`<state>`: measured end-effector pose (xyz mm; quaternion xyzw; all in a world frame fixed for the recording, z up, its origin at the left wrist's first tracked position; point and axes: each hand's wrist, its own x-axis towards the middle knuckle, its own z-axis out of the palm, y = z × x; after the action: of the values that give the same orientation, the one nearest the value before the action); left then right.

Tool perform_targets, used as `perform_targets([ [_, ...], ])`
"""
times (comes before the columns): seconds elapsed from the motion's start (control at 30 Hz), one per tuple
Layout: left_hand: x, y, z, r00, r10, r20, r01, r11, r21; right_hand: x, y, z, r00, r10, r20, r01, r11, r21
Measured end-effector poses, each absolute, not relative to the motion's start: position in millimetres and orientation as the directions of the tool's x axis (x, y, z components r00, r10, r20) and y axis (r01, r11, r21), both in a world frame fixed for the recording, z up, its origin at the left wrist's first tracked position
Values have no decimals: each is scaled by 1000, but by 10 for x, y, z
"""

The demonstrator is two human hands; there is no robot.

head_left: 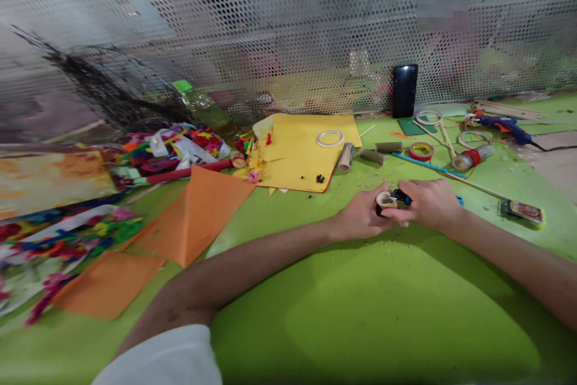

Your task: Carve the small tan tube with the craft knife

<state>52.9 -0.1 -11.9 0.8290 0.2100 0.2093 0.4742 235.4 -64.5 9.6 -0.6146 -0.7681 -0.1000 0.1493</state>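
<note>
My left hand (360, 217) is closed around a short piece of bamboo tube (386, 199), its round open end tilted up. In my right hand (433, 202) is a utility knife (402, 196) with a black and blue handle. Its tip meets the rim of the tube, and much of the handle is hidden by my fingers. My right thumb presses against the side of the tube. Beyond my hands lie more cut bamboo tubes (347, 157) and a blue stick (428, 165). Small shavings (399, 241) are scattered on the green table (360, 319).
Orange sheets (214, 202) and a heap of colourful scraps (171, 148) lie left. A yellow sheet (297, 154) is at the back. A phone (404, 90) leans against the perforated metal screen (288, 30). A glue gun (505, 125) and a matchbox (525, 212) lie right.
</note>
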Motion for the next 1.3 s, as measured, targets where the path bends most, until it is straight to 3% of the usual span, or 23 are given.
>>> perform_targets([
  [0.4,564,23,-130,911,389,140,43,-427,903,2340,-678,125,-274,885,377,960,277,48],
  [0.77,528,-37,-56,835,536,129,245,-570,784,2366,-631,57,-255,893,371,962,273,2],
  [1.07,519,-48,-102,798,568,201,275,-640,717,2370,-635,42,-253,897,363,959,282,-28],
  [1.3,547,-4,-92,855,491,167,132,-518,845,2377,-635,125,-248,920,303,964,265,-16],
])
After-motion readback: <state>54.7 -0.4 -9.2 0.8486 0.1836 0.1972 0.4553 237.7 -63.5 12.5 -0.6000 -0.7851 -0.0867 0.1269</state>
